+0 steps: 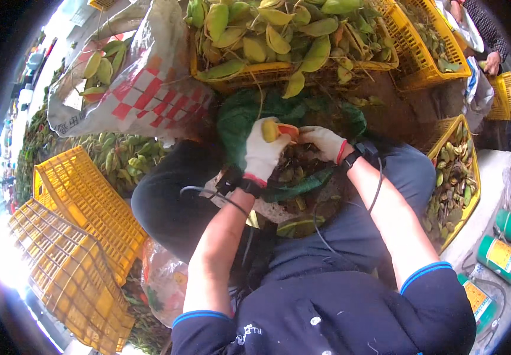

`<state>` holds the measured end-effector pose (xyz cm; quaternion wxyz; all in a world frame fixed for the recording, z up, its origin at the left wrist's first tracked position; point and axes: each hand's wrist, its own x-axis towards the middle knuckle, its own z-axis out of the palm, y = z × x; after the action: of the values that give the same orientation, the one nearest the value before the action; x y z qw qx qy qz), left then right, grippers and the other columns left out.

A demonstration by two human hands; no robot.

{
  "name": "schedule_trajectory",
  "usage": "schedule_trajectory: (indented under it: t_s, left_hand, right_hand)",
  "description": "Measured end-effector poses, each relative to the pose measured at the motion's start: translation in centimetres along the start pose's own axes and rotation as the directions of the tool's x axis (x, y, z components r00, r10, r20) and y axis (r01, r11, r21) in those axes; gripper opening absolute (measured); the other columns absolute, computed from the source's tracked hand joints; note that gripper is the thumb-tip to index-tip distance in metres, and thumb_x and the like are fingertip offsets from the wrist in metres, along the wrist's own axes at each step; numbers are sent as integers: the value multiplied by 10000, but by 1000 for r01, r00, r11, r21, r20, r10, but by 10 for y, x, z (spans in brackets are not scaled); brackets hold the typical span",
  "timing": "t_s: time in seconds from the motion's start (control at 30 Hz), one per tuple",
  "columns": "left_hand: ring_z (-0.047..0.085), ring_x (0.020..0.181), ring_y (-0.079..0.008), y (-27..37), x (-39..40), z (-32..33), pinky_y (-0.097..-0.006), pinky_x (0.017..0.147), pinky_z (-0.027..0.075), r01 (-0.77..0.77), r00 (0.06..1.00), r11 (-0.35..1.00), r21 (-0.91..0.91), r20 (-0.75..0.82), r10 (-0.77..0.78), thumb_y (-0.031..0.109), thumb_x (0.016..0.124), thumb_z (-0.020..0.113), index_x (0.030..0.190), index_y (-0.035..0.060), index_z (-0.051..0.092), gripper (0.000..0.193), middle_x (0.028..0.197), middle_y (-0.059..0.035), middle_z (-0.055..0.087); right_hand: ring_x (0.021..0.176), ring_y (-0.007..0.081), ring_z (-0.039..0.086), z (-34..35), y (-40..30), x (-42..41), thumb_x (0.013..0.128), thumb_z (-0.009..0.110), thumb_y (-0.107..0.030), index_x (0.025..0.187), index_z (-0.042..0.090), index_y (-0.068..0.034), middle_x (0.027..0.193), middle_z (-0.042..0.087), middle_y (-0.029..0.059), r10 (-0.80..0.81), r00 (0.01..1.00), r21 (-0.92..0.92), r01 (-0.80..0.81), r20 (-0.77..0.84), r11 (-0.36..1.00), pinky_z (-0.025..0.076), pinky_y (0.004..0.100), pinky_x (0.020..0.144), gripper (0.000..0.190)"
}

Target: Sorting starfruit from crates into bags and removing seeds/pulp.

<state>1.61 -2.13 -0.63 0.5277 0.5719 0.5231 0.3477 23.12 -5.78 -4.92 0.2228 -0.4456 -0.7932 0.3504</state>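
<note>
My left hand (264, 143), in a white knit glove with a red cuff, grips a plump yellow-green pod-like leaf (270, 132). An orange-red part (288, 130) of it faces my right hand. My right hand (323, 143), gloved the same way, pinches at that orange-red end; its fingertips are partly hidden. Beneath both hands lies an open green mesh sack (299, 188) between my legs, with dark plant bits inside. A yellow plastic crate (246, 73), heaped with similar yellow-green pods (277, 40), stands just beyond the sack.
At left are a white woven bag (149, 97) holding pods and tilted yellow crates (86, 208). A crate of browned plant pieces (455, 177) stands right, near green canisters (501, 258). Another person's hand (492, 63) shows at upper right. Cables hang from both wrists.
</note>
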Motion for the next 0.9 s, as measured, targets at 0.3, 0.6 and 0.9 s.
schedule_trajectory:
  t_s: [0.3,0.6,0.9]
  left_hand:
    - [629,775,-145,87,-1,-30,-274,663,549,79,993,983,-165,-77,-93,47,817,730,1226,27,549,448,1001,-70,637]
    - [621,820,-165,236,50,-148,-298,763,537,-380,851,915,-139,-440,287,107,785,744,1167,34,583,421,968,-71,645]
    - [654,1054,-311,214,210,-257,-418,939,506,-72,833,590,804,-276,479,354,820,729,1352,42,495,660,1202,-182,648]
  right_hand:
    - [1089,332,657,-5,-38,17,907,612,-404,1210,668,-41,1149,695,182,687,726,236,-664,-27,710,491,390,935,476]
    - [1120,360,631,2,-44,23,924,598,-392,1209,670,-79,1172,684,179,685,727,168,-670,-45,723,491,407,954,430]
    - [1079,397,626,-9,-63,28,916,588,-367,1170,675,-87,1131,681,197,629,774,25,-632,73,775,504,456,915,388]
